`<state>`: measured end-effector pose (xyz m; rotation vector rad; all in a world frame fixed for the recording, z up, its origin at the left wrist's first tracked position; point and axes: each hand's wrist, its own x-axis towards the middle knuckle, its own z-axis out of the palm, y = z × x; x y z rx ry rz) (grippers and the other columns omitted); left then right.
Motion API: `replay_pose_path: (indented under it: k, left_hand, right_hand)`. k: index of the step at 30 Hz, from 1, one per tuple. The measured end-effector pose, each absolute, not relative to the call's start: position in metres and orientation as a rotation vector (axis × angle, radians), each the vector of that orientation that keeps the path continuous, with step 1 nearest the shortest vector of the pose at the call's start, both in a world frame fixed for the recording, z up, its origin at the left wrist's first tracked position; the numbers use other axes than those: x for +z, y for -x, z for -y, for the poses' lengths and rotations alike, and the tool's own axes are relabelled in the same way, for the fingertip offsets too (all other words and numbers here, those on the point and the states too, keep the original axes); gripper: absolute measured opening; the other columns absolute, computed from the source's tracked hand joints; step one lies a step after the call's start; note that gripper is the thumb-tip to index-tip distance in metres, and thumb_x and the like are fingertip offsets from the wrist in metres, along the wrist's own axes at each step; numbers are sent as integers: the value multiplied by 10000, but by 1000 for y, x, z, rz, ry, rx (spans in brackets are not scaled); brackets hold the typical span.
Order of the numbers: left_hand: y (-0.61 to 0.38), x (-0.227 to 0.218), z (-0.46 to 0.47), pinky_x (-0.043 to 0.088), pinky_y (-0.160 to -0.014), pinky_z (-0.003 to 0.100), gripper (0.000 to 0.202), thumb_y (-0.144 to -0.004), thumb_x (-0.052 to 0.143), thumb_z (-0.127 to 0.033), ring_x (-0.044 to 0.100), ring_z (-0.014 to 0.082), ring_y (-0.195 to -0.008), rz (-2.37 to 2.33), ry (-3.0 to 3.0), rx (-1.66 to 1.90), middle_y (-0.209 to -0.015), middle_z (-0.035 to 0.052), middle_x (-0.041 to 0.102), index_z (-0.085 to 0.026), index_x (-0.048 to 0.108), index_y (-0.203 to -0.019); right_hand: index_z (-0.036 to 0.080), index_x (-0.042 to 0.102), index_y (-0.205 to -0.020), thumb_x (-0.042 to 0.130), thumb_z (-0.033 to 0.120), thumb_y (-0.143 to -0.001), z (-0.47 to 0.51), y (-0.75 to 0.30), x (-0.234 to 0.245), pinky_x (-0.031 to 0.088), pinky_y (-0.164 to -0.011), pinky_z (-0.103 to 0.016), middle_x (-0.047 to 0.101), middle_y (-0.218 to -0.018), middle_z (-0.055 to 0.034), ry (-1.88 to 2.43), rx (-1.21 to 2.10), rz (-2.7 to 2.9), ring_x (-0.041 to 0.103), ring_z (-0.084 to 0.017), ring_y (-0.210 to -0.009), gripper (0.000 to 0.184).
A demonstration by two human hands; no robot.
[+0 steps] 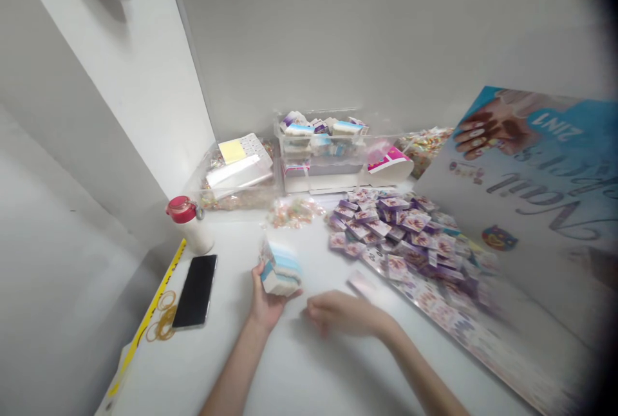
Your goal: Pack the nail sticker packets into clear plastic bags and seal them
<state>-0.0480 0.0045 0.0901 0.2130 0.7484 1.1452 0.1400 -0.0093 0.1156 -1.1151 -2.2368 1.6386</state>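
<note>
My left hand (268, 303) is closed around a bundle of small blue-and-white boxes (282, 271), held a little above the white table, with the thumb on its left side. To the right of the bundle is my right hand (333, 313), blurred by motion and apart from it. Its fingers look curled in, and anything between them is too smeared to make out. A small pale pink flat piece (362, 286) lies just beyond the right hand. Farther right spreads a heap of small purple-and-white boxes (400, 229).
A clear bin (318, 139) of similar boxes stands at the back. Small wrapped items (294, 212) lie before it. On the left are a red-capped bottle (196, 226), a phone (196, 292) and rubber bands (164, 322). A large printed cardboard panel (531, 210) rises at right.
</note>
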Motion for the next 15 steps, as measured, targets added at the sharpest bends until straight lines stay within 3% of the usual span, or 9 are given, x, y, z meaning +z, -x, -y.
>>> replay_pose_path:
  k: [3, 8, 11, 15]
  left_hand:
    - [47, 87, -6, 548, -689, 441, 387, -778, 532, -490, 651, 222, -722, -751, -266, 1164, -829, 53, 684, -173, 606, -987]
    - [46, 84, -7, 530, -763, 481, 377, -776, 536, -470, 657, 225, -737, -747, -304, 1169, -841, 59, 700, -165, 626, -978]
    - [45, 85, -6, 520, -781, 499, 381, -780, 532, -466, 658, 237, -761, -734, -294, 1191, -851, 68, 706, -159, 638, -979]
    - [44, 85, -4, 510, -801, 505, 330, -759, 567, -443, 654, 232, -794, -705, -244, 1283, -882, 36, 712, -199, 646, -967]
  right_hand:
    - [192, 555, -736, 398, 173, -842, 8, -145, 116, 415, -660, -225, 602, -716, 8, 1118, 1529, 2304, 580, -130, -676, 191]
    - [189, 574, -748, 384, 224, -882, 7, -149, 122, 418, -749, -263, 562, -838, -32, 1109, 1291, 2282, 539, -160, -806, 235]
    - [185, 603, -756, 409, 204, -868, 9, -142, 120, 430, -753, -259, 568, -888, -34, 985, 1406, 2346, 548, -148, -794, 225]
    - [172, 595, -789, 401, 322, -912, 7, -135, 116, 455, -647, -222, 569, -850, -30, 886, 1741, 2278, 571, -131, -745, 275]
